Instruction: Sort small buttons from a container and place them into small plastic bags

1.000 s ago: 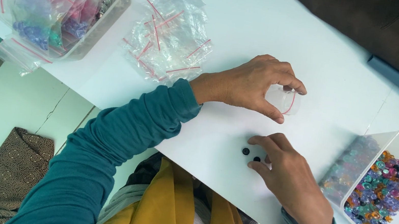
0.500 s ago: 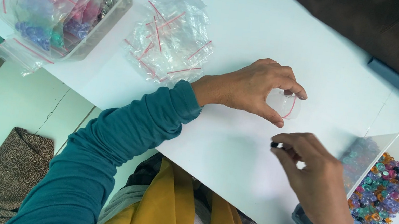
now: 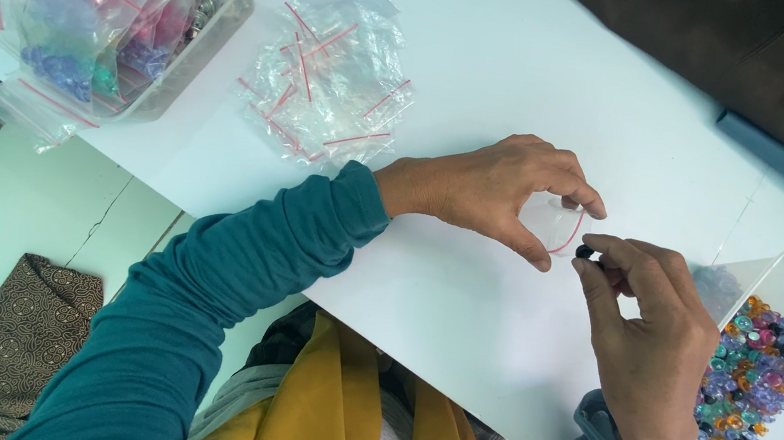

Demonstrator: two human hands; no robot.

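My left hand [image 3: 497, 191] rests on the white table [image 3: 495, 52] and pinches a small clear zip bag [image 3: 558, 227] with a red strip, holding its mouth toward the right. My right hand [image 3: 645, 329] holds small dark beads [image 3: 585, 253] between thumb and fingertips, right at the bag's mouth. Both arms wear teal sleeves.
A clear box of mixed coloured beads [image 3: 755, 374] stands at the right, by my right hand. A pile of small clear zip bags [image 3: 330, 81] lies ahead of my left arm. A clear tub of bagged pink and blue beads [image 3: 108, 1] sits at the far left. Dark fabric [image 3: 748, 45] covers the top right.
My right hand picked dark beads up off the table and carried them up to the mouth of the bag. My left hand stayed in place with the bag.
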